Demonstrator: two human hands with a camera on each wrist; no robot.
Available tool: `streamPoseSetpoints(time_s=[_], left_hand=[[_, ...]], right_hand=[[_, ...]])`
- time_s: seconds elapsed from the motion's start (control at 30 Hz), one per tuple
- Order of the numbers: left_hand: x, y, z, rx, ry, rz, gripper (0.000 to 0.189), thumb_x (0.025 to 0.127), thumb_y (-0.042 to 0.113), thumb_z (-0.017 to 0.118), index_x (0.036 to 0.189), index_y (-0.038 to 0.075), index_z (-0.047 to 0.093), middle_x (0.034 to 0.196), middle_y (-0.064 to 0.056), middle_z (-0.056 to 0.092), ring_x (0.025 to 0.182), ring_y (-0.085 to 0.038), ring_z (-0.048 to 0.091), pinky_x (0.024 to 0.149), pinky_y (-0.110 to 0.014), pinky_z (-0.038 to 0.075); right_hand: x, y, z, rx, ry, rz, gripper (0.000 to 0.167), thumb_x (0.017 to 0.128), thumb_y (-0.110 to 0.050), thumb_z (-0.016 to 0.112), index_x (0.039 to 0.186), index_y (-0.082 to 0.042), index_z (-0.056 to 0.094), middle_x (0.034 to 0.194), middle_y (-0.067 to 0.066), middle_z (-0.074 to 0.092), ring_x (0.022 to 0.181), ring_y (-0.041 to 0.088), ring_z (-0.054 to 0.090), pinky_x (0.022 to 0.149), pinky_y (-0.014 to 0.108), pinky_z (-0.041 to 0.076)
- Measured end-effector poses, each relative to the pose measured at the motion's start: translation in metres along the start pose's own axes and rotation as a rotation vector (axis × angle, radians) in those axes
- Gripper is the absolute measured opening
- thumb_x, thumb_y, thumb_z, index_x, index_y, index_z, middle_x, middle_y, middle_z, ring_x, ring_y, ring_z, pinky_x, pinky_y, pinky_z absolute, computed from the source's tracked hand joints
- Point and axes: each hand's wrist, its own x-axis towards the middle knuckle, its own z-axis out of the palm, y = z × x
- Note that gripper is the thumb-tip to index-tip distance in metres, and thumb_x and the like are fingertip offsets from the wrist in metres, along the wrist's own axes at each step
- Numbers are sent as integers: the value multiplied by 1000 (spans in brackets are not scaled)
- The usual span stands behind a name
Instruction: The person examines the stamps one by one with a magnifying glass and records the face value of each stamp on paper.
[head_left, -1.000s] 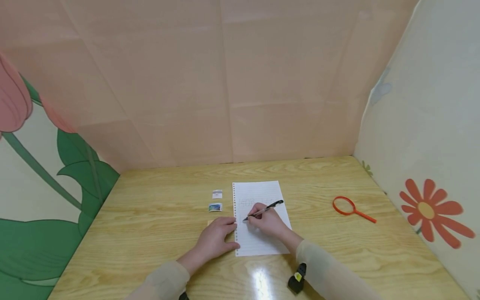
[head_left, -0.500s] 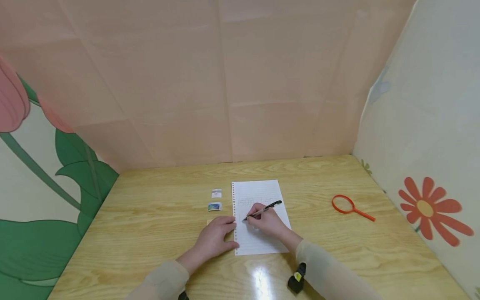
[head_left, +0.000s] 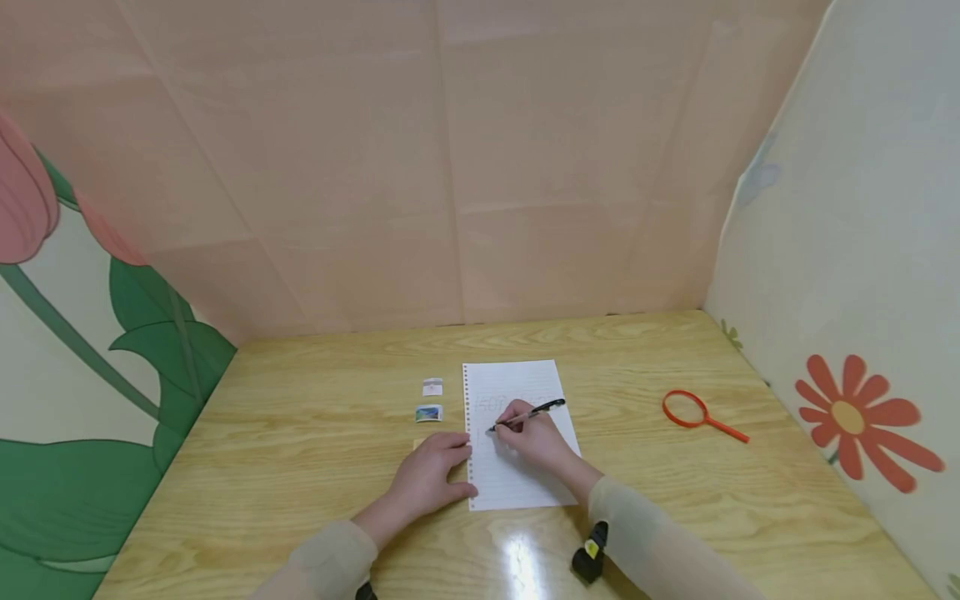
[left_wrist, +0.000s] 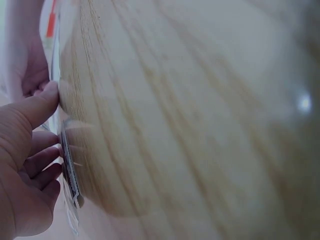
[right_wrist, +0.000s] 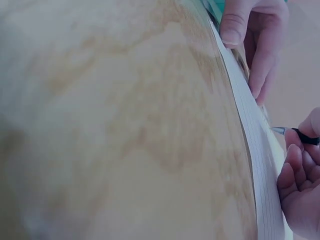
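In the head view a lined sheet of paper [head_left: 517,379], punched along its left side, lies on the wooden table. Faint grey writing crosses its upper part. My right hand [head_left: 536,442] pinches a black pen [head_left: 546,407], its tip at or just above the sheet below that writing. The right wrist view shows the pen's metal tip [right_wrist: 278,130] near the paper's surface. My left hand [head_left: 429,475] rests at the sheet's left edge, with thumb and fingertips on the punched margin. Beneath it a small tan piece [head_left: 417,444] is mostly hidden.
Two small picture cards, a pale one [head_left: 432,387] and a blue-green one [head_left: 429,413], lie left of the sheet. A red magnifying glass [head_left: 706,414] lies to the right. A pink sheet [head_left: 360,208] covers the wall behind the table.
My right hand and the pen have shifted slightly up the page, away from me. The left hand has stayed on the paper's edge.
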Motion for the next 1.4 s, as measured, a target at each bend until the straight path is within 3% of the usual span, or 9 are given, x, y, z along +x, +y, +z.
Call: streamPoseSetpoints(time_s=[0.37,0.63,0.77,1.4], left_hand=[[0,1,-1,-7,-8,-7,62,81,43,80,127,4,66,138,-9,57,126,-27,52,107,-40,42],[2,0,0,-14,-14,-11,63,81,43,80,127,4,66,139,-8,57,127,-26,51,107,-40,42],[1,0,-1,-15,-14,-12,62,80,43,80,127,4,66,139,-9,57,126,-27,52,107,-41,42],[1,1,-2,-7,-31,-17,62,82,43,79,128,4,66,140,-9,56,127,-27,51,107,-40,42]], right_hand=[[-2,-1,0,-33,34,-13,8,79,-4,71,81,-9,64,70,-9,58,65,8,51,59,21,42],[-10,-2,-2,-13,-77,-79,10,80,-4,71,82,-10,64,71,-10,58,64,5,50,57,19,42],[-12,-4,-2,-13,-87,-90,11,80,-4,71,82,-11,63,71,-10,58,64,4,50,56,19,42],[-5,4,-11,-16,53,58,7,81,-6,71,81,-9,65,73,-8,61,67,9,53,61,21,45]])
